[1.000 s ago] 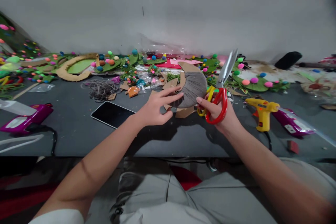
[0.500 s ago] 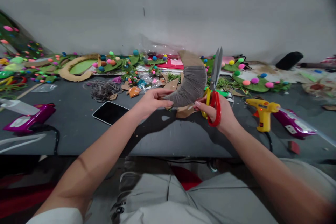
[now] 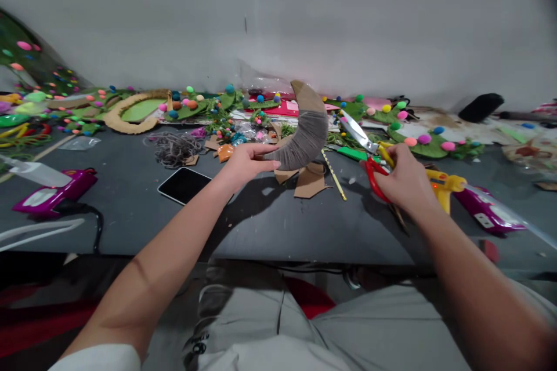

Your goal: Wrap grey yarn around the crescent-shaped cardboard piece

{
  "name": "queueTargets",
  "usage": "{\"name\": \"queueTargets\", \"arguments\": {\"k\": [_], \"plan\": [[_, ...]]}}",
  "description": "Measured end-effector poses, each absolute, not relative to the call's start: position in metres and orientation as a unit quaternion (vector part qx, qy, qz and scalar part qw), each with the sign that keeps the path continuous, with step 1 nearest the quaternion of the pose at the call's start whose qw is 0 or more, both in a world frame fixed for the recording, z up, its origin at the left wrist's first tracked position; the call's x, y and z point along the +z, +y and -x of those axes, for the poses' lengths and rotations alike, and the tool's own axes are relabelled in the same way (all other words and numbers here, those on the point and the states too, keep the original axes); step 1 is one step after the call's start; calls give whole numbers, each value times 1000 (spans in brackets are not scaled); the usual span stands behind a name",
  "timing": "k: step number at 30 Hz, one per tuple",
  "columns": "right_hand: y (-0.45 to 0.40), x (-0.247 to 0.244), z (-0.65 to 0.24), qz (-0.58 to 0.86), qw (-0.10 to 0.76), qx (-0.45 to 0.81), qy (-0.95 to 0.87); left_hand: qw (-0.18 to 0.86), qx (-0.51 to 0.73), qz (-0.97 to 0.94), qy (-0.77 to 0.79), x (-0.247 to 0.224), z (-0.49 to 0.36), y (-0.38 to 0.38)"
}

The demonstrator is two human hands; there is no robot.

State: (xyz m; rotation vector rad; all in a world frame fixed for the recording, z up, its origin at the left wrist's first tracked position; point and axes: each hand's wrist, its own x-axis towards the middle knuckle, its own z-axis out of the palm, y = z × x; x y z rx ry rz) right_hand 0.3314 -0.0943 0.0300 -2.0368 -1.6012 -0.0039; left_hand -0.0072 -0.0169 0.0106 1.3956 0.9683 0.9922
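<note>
My left hand (image 3: 249,167) pinches the lower end of a cardboard crescent (image 3: 308,130). Grey yarn wraps most of the crescent, while bare brown cardboard shows at its pointed top. Over the table to the right, my right hand (image 3: 402,177) is closed around a pair of scissors (image 3: 359,133) with red and yellow handles. The scissors' blades point up and to the left, away from the crescent. Just beyond that hand lies a yellow glue gun (image 3: 448,185), partly hidden by it. Under the crescent are cut cardboard scraps (image 3: 310,181) and a thin patterned yellow stick (image 3: 334,177).
A phone (image 3: 185,184) lies near my left forearm, below a tangle of grey yarn (image 3: 174,148). Purple devices (image 3: 56,191) with cords sit at both sides. Green garlands with pompoms (image 3: 429,142) and a tan crescent (image 3: 130,119) line the wall. A green-handled tool (image 3: 350,152) lies mid-table.
My right hand has moved right and away from the crescent, carrying the scissors, whose blades have tilted left. The crescent, still in my left hand, has shifted slightly left. The patterned stick is now uncovered.
</note>
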Motion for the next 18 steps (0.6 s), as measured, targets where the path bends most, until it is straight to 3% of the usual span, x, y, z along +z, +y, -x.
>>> {"name": "queueTargets", "arguments": {"k": [6,18], "plan": [[-97,24,-312,746,219,-54,-627,546,397,-599,431,12,8,-18],[-100,27,-303,752,230,-79,-613,432,381,-673,464,18,5,-29]]}}
